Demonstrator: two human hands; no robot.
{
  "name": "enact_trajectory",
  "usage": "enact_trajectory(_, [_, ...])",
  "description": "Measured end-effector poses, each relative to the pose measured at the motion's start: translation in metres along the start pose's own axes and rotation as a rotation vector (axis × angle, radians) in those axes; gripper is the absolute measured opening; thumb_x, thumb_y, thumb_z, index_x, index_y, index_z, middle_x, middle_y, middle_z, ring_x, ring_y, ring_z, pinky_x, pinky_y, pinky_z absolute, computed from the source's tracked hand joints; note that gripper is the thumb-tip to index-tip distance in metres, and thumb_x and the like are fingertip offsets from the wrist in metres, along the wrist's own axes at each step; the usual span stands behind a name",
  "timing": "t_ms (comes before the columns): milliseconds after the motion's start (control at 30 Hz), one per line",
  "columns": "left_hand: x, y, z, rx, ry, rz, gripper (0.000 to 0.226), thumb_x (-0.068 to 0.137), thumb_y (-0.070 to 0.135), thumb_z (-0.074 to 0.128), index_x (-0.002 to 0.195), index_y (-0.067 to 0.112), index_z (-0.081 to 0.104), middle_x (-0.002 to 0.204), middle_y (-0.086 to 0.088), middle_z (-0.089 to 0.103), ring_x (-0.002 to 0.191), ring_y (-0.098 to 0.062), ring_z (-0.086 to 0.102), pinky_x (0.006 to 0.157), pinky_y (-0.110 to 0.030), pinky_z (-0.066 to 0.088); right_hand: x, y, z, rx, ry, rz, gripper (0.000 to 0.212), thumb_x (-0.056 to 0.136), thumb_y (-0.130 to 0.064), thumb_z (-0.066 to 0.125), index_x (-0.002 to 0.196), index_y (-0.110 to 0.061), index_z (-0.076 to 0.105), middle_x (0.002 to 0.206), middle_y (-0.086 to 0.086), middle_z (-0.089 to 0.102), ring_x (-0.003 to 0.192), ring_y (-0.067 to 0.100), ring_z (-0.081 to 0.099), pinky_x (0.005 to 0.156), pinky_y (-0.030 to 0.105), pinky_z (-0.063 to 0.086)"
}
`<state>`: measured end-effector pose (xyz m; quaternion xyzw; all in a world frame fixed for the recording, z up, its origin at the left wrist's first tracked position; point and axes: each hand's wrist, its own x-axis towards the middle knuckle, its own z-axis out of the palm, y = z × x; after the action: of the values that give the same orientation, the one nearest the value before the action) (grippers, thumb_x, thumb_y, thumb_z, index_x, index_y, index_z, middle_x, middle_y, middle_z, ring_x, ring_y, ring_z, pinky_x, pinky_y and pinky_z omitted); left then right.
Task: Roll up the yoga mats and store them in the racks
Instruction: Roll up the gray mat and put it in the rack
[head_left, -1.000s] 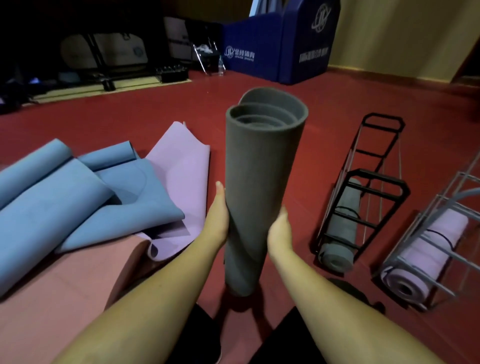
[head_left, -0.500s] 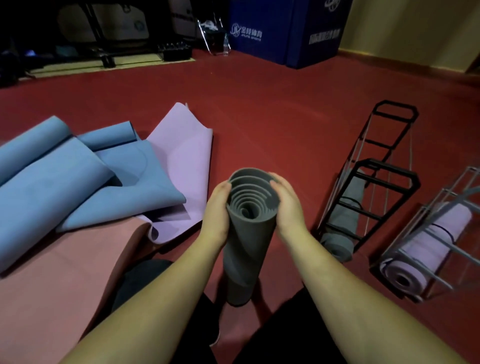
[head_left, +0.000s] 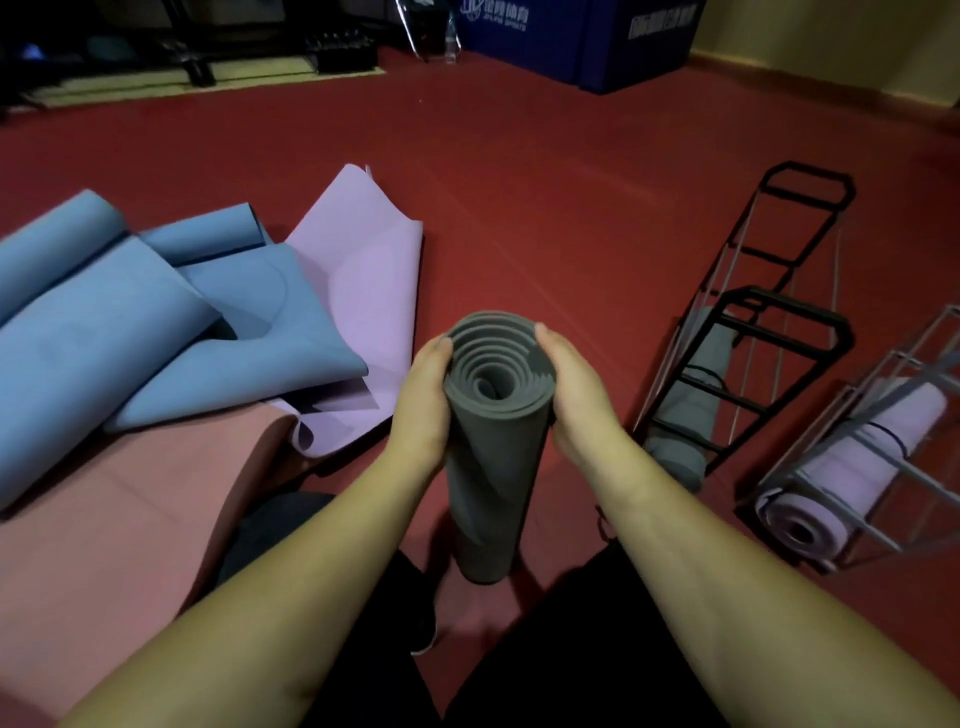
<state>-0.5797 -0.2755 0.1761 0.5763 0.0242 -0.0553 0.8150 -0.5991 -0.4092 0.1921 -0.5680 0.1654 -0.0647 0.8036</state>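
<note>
Between the knees, on the red floor (head_left: 519, 208), the grey mat (head_left: 496, 441) is stood on end, its top now lowered from chest height and its spiral drawn tighter than a second ago. The left hand (head_left: 423, 400) and right hand (head_left: 576, 395) are clamped on its upper end from either side. The roll is judged nearly ready for the black rack (head_left: 748, 332) nearby. The foam looks matte, with even coils and a slanting outer edge.
</note>
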Motion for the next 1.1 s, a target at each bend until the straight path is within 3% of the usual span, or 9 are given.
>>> enact_trajectory(133, [0.003,-0.005,-0.003,-0.023,-0.089,0.096,0.035,0.1,0.027,0.045,0.119,0.005,0.064,0.123,-0.018,0.065,0.114,-0.028,0.06,0.105,-0.042,0.046,0.002,-0.007,-0.012,-0.011,-0.038,-0.039,0.021,0.097,-0.016,0.057,0.117,-0.012,0.063,0.114,0.013,0.071,0.101,0.023,0.069,0.093,0.036,0.054])
enact_trajectory(300, [-0.001,-0.037,-0.012,0.001,-0.007,-0.036,0.041,0.099,0.032,0.047,0.127,0.006,0.062,0.128,-0.011,0.066,0.123,-0.022,0.059,0.115,-0.044,0.037,0.007,0.036,-0.021,-0.167,-0.022,0.078,0.021,0.099,-0.042,0.054,0.111,-0.029,0.066,0.116,-0.013,0.068,0.116,0.006,0.06,0.113,0.039,0.039])
enact_trajectory(433, [0.007,-0.02,0.001,0.012,0.004,-0.064,0.048,0.089,0.038,0.058,0.125,0.007,0.063,0.122,-0.013,0.069,0.119,-0.026,0.062,0.109,-0.044,0.043,0.01,0.017,-0.013,-0.135,-0.033,0.056,0.02,0.098,-0.026,0.059,0.114,-0.017,0.067,0.111,0.003,0.073,0.107,0.015,0.067,0.103,0.035,0.049])
enact_trajectory(533, [0.011,-0.019,0.002,-0.017,0.002,-0.043,0.033,0.091,0.024,0.062,0.12,0.007,0.062,0.114,-0.012,0.071,0.104,-0.021,0.067,0.097,-0.037,0.051,0.014,0.004,-0.015,-0.087,-0.064,0.015,0.02,0.095,-0.015,0.062,0.114,-0.01,0.065,0.105,0.008,0.074,0.098,0.019,0.071,0.091,0.031,0.055])
enact_trajectory(600, [0.01,-0.026,-0.004,-0.042,-0.008,-0.02,0.03,0.092,0.019,0.061,0.119,0.007,0.062,0.115,-0.014,0.07,0.105,-0.022,0.067,0.098,-0.037,0.052,0.015,0.011,-0.021,-0.085,-0.072,0.025,0.015,0.095,-0.016,0.062,0.111,-0.016,0.064,0.101,0.002,0.074,0.094,0.012,0.071,0.088,0.028,0.056])
enact_trajectory(700, [0.013,-0.043,-0.011,-0.014,-0.031,-0.083,0.044,0.09,0.022,0.062,0.128,0.0,0.058,0.124,-0.021,0.066,0.119,-0.035,0.061,0.108,-0.047,0.045,0.019,0.027,-0.022,-0.097,-0.098,0.11,0.018,0.099,-0.02,0.056,0.114,-0.015,0.065,0.101,-0.002,0.075,0.094,0.009,0.07,0.085,0.024,0.054])
enact_trajectory(900, [0.032,-0.024,-0.002,-0.058,-0.003,-0.167,0.037,0.094,0.006,0.053,0.128,-0.009,0.054,0.123,-0.03,0.063,0.108,-0.036,0.065,0.098,-0.044,0.05,0.032,0.013,-0.007,-0.122,-0.094,0.145,0.028,0.1,-0.019,0.055,0.122,-0.003,0.064,0.105,0.011,0.074,0.092,0.017,0.072,0.077,0.025,0.056])
enact_trajectory(1000, [0.039,-0.008,0.008,-0.064,0.029,-0.1,0.036,0.097,0.012,0.053,0.129,-0.006,0.054,0.121,-0.025,0.065,0.11,-0.032,0.065,0.097,-0.04,0.053,0.035,-0.007,-0.006,-0.069,-0.111,0.078,0.025,0.098,-0.018,0.057,0.117,-0.004,0.066,0.1,0.011,0.075,0.091,0.019,0.073,0.074,0.026,0.057])
enact_trajectory(1100, [0.043,-0.014,0.007,-0.024,0.029,-0.052,0.051,0.093,0.036,0.06,0.132,0.003,0.057,0.126,-0.016,0.066,0.119,-0.028,0.063,0.103,-0.041,0.049,0.038,-0.003,-0.015,-0.109,-0.131,0.042,0.022,0.095,-0.019,0.062,0.116,-0.01,0.065,0.107,0.009,0.074,0.1,0.02,0.071,0.089,0.03,0.056])
